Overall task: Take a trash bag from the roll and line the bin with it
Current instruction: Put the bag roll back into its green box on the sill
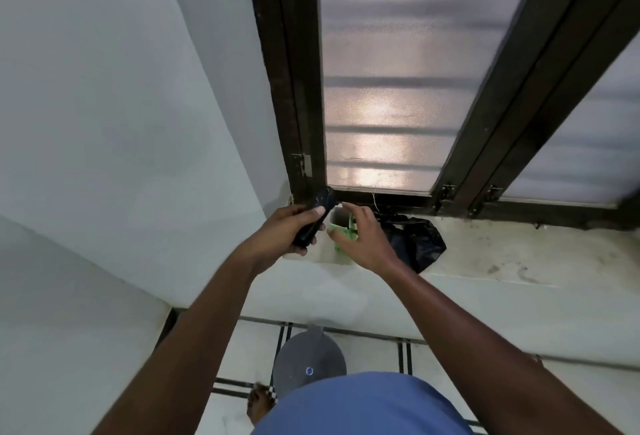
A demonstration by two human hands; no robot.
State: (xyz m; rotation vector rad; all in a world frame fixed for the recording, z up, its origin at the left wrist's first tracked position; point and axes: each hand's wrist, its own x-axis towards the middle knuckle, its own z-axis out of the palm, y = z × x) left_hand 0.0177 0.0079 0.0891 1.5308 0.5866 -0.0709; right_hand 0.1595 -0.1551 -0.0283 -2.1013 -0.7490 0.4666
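Note:
My left hand [282,232] grips a black roll of trash bags [317,216], held slanted above the left end of the window sill [485,254]. My right hand [360,237] holds a green and white wrapper or sleeve [343,226] just right of the roll, its open end facing the roll. Down on the floor, between my arms, stands a grey bin with its lid closed [308,358], partly hidden by my blue shirt.
A crumpled black plastic bag [415,237] lies on the sill behind my right hand. Dark-framed mesh windows [381,88] rise above the sill. A white wall [121,123] closes the left side. My bare foot [258,403] stands on the tiled floor beside the bin.

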